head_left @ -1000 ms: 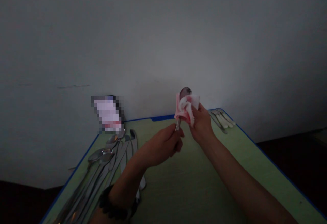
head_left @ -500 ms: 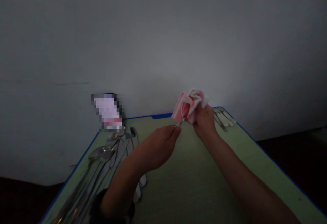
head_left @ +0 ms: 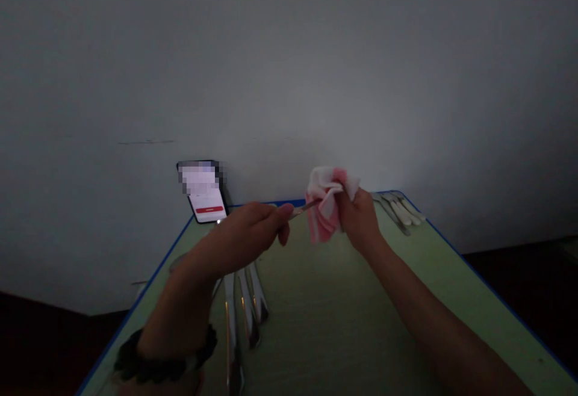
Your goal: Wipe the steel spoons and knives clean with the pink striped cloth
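My left hand [head_left: 248, 235] is closed around the handle of a spoon [head_left: 303, 208], which points to the right and slants slightly up. A pink and white cloth [head_left: 324, 218] is bunched around the spoon's far end and hides the bowl. My right hand [head_left: 361, 218] is closed on this cloth from the right side. Below my left forearm, several metal table knives [head_left: 231, 318] lie with their handles towards me. My left arm covers most of the other cutlery on that side.
A lit phone [head_left: 210, 208] leans against the wall behind the table's far left corner. Several forks and other cutlery, some with white handles [head_left: 401, 210], lie at the far right. The green table [head_left: 325, 312] has a blue edge and meets the grey wall.
The spoon's bowl showed above the cloth earlier and is now covered by it. My left hand has moved left and slightly up, tilting the handle flatter. The view has shifted slightly.
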The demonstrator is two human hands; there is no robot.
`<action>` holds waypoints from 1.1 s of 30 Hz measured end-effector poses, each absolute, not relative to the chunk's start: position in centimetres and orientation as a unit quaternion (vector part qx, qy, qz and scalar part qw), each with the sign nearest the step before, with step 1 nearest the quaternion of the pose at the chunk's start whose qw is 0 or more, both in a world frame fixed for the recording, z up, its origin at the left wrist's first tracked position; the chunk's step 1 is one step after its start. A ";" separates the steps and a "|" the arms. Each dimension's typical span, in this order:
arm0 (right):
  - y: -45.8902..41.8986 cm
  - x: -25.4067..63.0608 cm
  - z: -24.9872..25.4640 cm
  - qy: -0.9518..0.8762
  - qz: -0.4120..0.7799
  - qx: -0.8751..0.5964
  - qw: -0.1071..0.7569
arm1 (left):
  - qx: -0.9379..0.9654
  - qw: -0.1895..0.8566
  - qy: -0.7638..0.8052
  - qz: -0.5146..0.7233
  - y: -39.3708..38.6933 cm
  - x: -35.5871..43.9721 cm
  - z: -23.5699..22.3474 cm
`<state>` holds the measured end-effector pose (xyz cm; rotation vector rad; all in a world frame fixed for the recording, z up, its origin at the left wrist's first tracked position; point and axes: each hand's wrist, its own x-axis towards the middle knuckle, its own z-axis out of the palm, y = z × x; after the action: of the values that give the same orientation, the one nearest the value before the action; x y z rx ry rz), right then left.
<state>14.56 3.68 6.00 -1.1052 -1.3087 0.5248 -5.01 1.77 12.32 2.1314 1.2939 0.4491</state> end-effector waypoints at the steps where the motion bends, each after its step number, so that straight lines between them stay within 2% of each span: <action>1: 3.5 14.2 5.9 -0.533 0.226 -0.497 0.646 | 0.804 0.312 0.476 0.172 1.8 -4.4 12.0; 4: 3.2 13.5 5.7 -0.468 0.234 -0.524 0.672 | 0.808 0.357 0.430 0.188 2.1 -2.7 10.8; 8: 3.6 13.6 5.1 -0.482 0.286 -0.518 0.646 | 0.806 0.381 0.407 0.200 3.2 -2.4 8.9; 11: 4.5 14.4 4.1 -0.558 0.320 -0.516 0.566 | 0.804 0.348 0.440 0.199 4.6 -3.9 7.9; 15: 5.2 16.2 3.2 -0.690 0.344 -0.501 0.392 | 0.764 0.284 0.532 0.229 5.8 -6.6 7.9; 17: 5.1 16.8 3.3 -0.725 0.367 -0.465 0.353 | 0.726 0.282 0.572 0.259 5.7 -7.1 8.4; 19: 4.8 16.9 3.7 -0.716 0.378 -0.451 0.374 | 0.718 0.307 0.563 0.270 5.4 -6.7 8.7; 22: 4.2 16.3 4.8 -0.679 0.390 -0.439 0.441 | 0.760 0.384 0.471 0.232 4.5 -4.5 8.6; 26: 4.0 15.3 5.8 -0.659 0.424 -0.401 0.474 | 0.784 0.448 0.385 0.192 3.8 -1.4 7.3; 33: 4.9 16.4 5.9 -0.599 0.438 -0.391 0.544 | 0.823 0.379 0.373 0.200 4.0 -0.7 6.6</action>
<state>16.38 4.87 5.86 -0.9286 -1.4211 1.0399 -0.75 4.01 6.60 2.1026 0.9532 0.5121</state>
